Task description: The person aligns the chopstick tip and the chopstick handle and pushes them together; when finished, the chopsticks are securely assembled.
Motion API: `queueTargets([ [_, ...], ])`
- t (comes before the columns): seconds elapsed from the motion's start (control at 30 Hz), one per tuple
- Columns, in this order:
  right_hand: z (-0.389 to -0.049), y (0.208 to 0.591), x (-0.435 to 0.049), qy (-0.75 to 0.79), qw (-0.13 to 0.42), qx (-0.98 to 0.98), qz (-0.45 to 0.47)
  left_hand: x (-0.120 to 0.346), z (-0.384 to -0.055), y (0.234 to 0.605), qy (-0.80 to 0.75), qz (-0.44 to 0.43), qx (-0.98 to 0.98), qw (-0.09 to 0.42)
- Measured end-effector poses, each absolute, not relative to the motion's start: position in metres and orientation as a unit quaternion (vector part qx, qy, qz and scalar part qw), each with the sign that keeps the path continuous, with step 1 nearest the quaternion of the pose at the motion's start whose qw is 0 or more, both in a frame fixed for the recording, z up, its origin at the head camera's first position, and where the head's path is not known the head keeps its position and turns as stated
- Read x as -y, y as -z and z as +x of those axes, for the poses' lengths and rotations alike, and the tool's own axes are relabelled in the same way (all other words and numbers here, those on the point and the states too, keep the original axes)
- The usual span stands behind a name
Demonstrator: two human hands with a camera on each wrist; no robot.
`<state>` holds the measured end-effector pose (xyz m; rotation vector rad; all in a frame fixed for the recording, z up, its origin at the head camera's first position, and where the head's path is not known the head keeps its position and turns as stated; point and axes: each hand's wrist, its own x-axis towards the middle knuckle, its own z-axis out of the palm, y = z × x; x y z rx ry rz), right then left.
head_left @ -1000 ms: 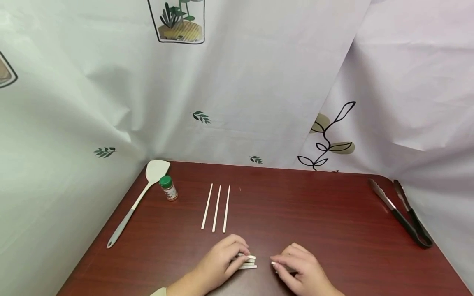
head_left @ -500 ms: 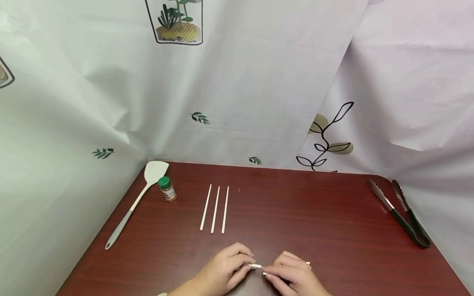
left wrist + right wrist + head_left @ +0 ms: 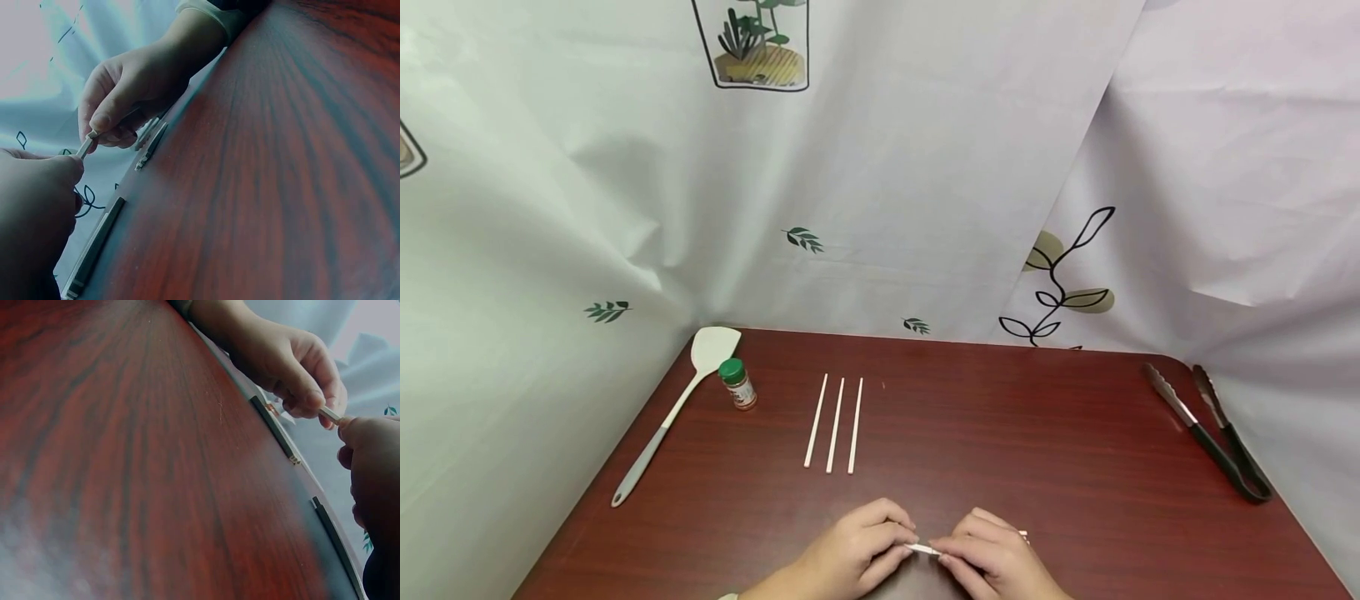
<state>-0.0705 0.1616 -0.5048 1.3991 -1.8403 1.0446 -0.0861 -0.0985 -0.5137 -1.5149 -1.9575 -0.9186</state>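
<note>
Low in the head view, my left hand and right hand meet fingertip to fingertip. Thumb and fingers of each pinch a short pale stick that spans the small gap between them. I cannot tell whether it is one stick or two end to end. In the left wrist view the stick is held above the table. Beneath the hands lie more pale sticks, one group under my left hand and another under my right. Some stick ends show beyond the right hand; the left group is hidden in the head view.
Three long white sticks lie side by side on the dark red table. At the left are a white spatula and a green-capped spice jar. Black-handled tongs lie at the right edge. A printed white cloth hangs behind.
My right hand has moved left and the hands have come together. The pale pieces at their fingertips, apart before, now form one line. The left group of sticks is covered from view.
</note>
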Motion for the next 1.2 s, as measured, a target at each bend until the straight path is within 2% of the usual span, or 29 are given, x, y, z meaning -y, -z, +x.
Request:
queueTargets([
  [0.67, -0.074, 0.525, -0.169, -0.374, 0.282, 0.711, 0.524, 0.096, -0.087, 0.512, 0.327, -0.571, 0.707, 0.257],
  [1.03, -0.065, 0.525, -0.17, -0.381, 0.263, 0.772, 0.436, 0.095, -0.085, 0.512, 0.327, -0.562, 0.712, 0.265],
  [1.2, -0.064, 0.525, -0.17, -0.395, 0.248, 0.774, 0.43, 0.093, -0.084, 0.513, 0.335, -0.555, 0.715, 0.264],
])
